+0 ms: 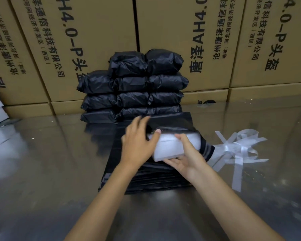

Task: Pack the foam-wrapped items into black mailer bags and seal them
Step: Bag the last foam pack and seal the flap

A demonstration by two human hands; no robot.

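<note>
At frame centre, the right hand (186,160) grips the foam item (170,146), feeding it into a bag (174,121) whose mouth the left hand (139,143) holds with spread fingers; next, push it fully in.

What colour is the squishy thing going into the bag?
White. The foam-wrapped item shows clearly in the head view, against the black mailer bag.

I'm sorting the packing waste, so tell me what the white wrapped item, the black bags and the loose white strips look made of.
White wrapped item: apparently soft foam sheet, matte, with rounded folded edges.
Black bags: thin plastic film, slightly glossy; the packed ones crinkle with sheen.
Loose white strips: probably translucent release liner or plastic ribbon, shiny and curling; uncertain.
</note>
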